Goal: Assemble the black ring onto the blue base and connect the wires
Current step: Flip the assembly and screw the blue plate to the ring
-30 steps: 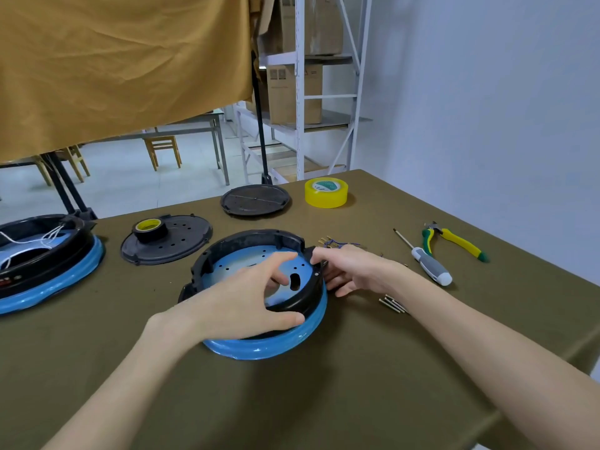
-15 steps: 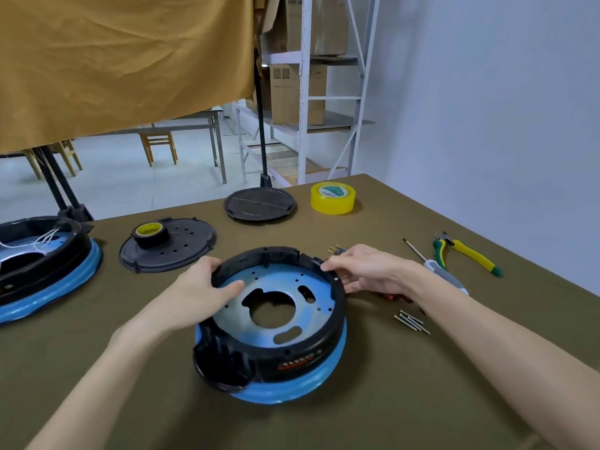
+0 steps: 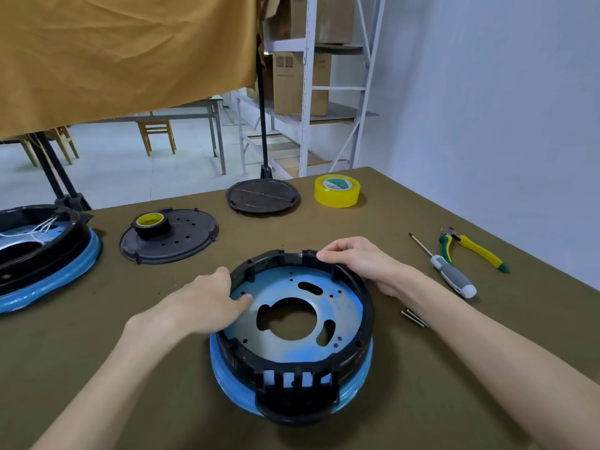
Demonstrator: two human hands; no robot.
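My left hand [image 3: 198,303] and right hand [image 3: 360,259] gripped the black ring [image 3: 363,306], fingers curled over its rim. I judged pushing down evenly would seat it on the blue base [image 3: 227,378].

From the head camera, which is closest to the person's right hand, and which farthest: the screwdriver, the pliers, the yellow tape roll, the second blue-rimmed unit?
From the right hand:
1. Screwdriver, just to its right.
2. Pliers, right again, beyond the screwdriver.
3. Yellow tape roll, at the table's far edge; close to the pliers in rank.
4. Second blue-rimmed unit, far left.
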